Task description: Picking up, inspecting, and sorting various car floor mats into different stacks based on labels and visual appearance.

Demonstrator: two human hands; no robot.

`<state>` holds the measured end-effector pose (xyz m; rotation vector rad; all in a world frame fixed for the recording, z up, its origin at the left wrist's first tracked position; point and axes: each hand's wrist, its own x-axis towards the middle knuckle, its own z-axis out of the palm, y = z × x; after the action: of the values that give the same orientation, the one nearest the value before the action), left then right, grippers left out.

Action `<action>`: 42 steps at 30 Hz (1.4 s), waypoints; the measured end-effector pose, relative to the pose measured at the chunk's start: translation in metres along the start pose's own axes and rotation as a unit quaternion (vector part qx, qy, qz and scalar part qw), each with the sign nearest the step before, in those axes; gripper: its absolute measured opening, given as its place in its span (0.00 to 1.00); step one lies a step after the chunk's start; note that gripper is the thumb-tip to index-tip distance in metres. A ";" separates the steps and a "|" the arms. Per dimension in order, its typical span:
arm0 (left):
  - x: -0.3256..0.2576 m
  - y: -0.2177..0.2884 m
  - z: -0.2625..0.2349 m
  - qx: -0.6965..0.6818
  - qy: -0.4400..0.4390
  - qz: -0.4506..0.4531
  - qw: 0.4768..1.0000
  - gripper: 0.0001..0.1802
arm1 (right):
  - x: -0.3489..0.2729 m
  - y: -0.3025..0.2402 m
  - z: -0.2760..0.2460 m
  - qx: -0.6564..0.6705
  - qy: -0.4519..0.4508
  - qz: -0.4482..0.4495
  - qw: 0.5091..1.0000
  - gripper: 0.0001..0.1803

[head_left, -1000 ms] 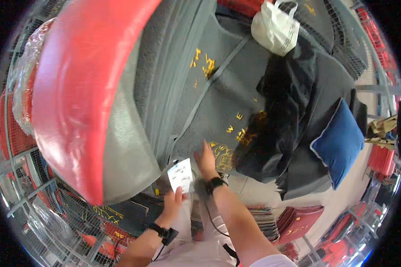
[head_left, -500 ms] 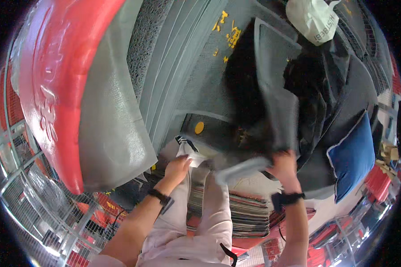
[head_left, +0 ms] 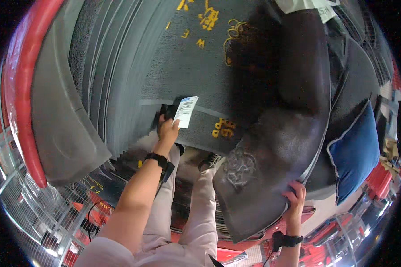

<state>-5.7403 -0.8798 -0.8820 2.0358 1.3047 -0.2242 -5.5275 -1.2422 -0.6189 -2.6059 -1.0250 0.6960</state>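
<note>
Raised left hand pinching tag | right hand gripping mat, fingers hidden

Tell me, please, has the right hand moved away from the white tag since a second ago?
Yes: the right hand now grips the dark mat's lower edge, far right of the white tag.

Big grey mats hang in a row and fill most of the view. Some have yellow patterns on them. On the far left, a mat with a thick red edge curves down. Low on the left are wire racks with shiny metal bars. On the right sits a blue cushion with a pale trim, and more red things are just behind it. Bright light shines on the metal near the bottom
</note>
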 end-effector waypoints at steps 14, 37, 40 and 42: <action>-0.032 0.132 -0.078 -0.242 -0.090 0.087 0.962 0.13 | 0.026 0.020 0.003 0.387 0.264 0.129 0.874 0.09; -0.255 0.285 -0.460 -0.329 0.068 0.451 0.827 0.09 | -0.401 -0.066 -0.169 0.412 0.739 0.207 0.491 0.06; -0.271 0.359 -0.432 -0.369 0.101 0.490 0.783 0.11 | -0.443 -0.048 -0.132 0.423 0.754 0.246 0.439 0.06; -0.247 0.402 -0.423 -0.182 0.317 0.629 0.686 0.12 | -0.469 -0.026 -0.112 0.429 0.761 0.263 0.409 0.06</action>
<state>-5.6066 -0.8917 -0.2629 2.2010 -0.0607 1.3448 -5.7837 -1.5549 -0.3543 -1.3366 0.6629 -0.9095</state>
